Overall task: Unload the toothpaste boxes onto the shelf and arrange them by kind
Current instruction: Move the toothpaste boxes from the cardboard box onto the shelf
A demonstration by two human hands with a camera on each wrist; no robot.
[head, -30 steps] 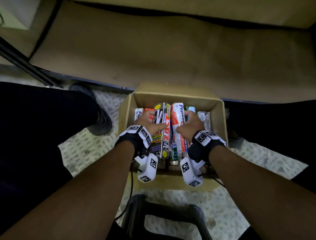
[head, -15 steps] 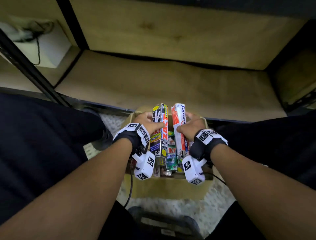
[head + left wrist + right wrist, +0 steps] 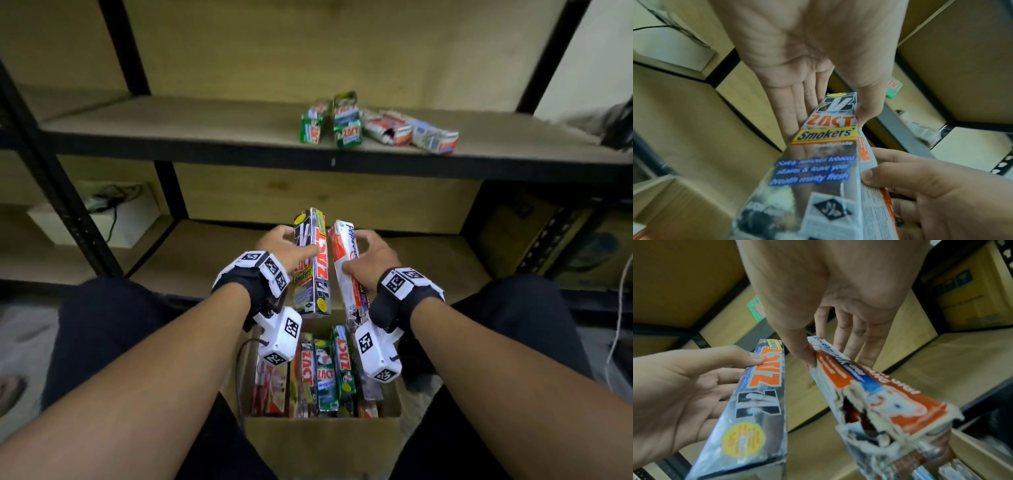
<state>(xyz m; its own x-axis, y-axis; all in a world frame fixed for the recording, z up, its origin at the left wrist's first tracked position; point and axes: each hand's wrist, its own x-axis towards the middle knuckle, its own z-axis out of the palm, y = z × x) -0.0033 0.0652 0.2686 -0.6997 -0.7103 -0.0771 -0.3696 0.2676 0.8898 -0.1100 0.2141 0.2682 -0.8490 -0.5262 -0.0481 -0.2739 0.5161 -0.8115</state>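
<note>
I see the upper shelf board (image 3: 171, 123) carrying two green Zact boxes (image 3: 330, 120) near its front edge, with crumpled red-and-white boxes (image 3: 409, 132) just beside them, toward the right.

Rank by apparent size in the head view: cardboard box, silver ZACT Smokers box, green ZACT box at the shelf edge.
1. cardboard box
2. silver ZACT Smokers box, in left hand
3. green ZACT box on the shelf, though it is farther away, so its true size is unsure.

Small print on the silver Zact box (image 3: 813, 170) blurred (left-wrist view), near end cut off
</note>
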